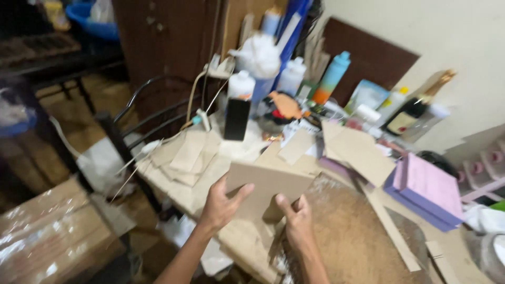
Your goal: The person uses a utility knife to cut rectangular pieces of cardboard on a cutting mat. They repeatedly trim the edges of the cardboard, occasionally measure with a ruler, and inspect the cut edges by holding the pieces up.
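Two bare hands raised, both closed in a grip

Left hand (220,204) pinches with thumb spread (forearm angling up from below); right hand (298,218) curls beside it, fingers folded, wrists close.

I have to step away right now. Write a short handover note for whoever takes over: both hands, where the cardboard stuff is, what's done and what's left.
Left hand: grips the left edge of the flat rectangular brown cardboard sheet, thumb on top.
Right hand: holds the sheet's lower right edge.
The sheet is held up over the cluttered wooden worktable.
Done, by the look of it: a pile of cut brown cardboard pieces lies at the table's left end; larger cardboard offcuts lie behind.
Left: the held sheet shows no cuts or folds. A purple box sits to the right.
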